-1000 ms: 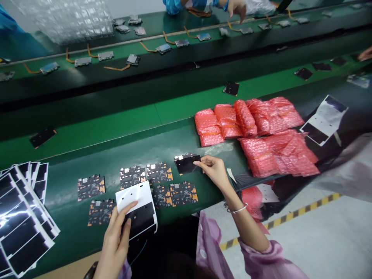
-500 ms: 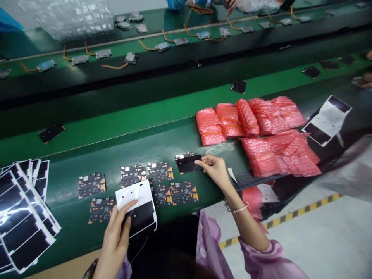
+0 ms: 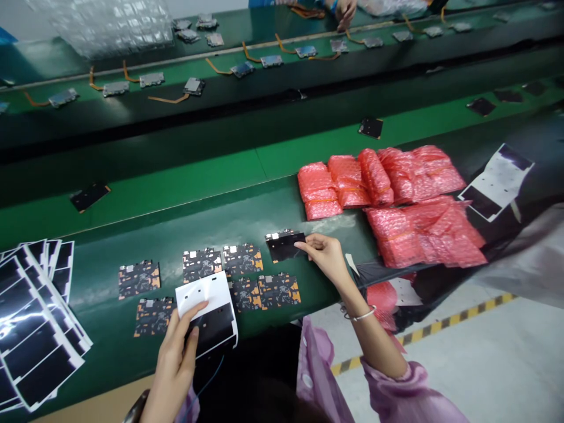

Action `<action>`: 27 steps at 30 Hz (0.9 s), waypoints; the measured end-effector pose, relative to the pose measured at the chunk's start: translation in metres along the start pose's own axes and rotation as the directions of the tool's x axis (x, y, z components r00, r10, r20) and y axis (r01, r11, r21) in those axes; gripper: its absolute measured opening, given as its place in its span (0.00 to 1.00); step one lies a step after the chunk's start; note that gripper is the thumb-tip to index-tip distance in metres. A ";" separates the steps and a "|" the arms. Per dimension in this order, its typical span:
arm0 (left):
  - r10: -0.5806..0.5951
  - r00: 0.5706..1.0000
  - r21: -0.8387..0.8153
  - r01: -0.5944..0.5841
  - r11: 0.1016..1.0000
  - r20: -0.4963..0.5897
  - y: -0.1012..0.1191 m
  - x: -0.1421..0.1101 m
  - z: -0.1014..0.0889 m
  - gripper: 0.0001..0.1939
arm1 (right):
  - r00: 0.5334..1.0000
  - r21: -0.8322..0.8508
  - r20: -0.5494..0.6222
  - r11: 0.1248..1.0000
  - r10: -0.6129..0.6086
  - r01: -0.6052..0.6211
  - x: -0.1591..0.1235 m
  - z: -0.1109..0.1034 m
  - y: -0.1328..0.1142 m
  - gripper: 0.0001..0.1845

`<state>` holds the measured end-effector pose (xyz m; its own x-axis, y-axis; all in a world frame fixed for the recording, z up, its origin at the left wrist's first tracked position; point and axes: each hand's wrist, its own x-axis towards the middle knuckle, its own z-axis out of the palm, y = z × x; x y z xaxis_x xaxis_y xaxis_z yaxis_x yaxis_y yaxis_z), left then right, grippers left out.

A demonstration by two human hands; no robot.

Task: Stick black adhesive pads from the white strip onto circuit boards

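Observation:
My left hand (image 3: pixel 174 358) holds a black film sheet with a white backing (image 3: pixel 207 311) up over the near edge of the dark green bench (image 3: pixel 101 346). My right hand (image 3: pixel 324 257) grips the edge of a black film piece (image 3: pixel 284 247), which lies on a circuit board at the far end of the group. Several other black-and-orange circuit boards (image 3: pixel 278 291) lie flat beside it, and the held sheet covers part of one board (image 3: pixel 153 316).
A stack of black-and-white film sheets (image 3: pixel 33 335) lies at the left. Pink bubble-wrap bags (image 3: pixel 423 232) are piled to the right. Beyond, conveyor belts (image 3: pixel 282 158) carry black pieces and boards with orange flex cables, and a co-worker's hand (image 3: pixel 346 12) works at the far belt.
The black pieces on the middle green belt have moved right. The boards on the far belt have shifted slightly left. My hands have barely moved.

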<state>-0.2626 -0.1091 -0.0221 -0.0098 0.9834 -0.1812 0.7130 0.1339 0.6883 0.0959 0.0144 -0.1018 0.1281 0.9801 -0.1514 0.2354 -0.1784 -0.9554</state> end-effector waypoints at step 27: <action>-0.075 0.997 -0.048 0.074 0.996 -0.026 -0.002 -0.003 -0.001 0.19 | 0.997 -0.427 -0.037 0.903 -0.071 0.048 0.010 0.003 -0.014 0.30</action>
<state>-0.2651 -0.1118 -0.0225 -0.0819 0.9734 -0.2140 0.6757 0.2121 0.7060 0.0905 0.0267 -0.0907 0.1463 0.9865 -0.0741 0.6304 -0.1507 -0.7615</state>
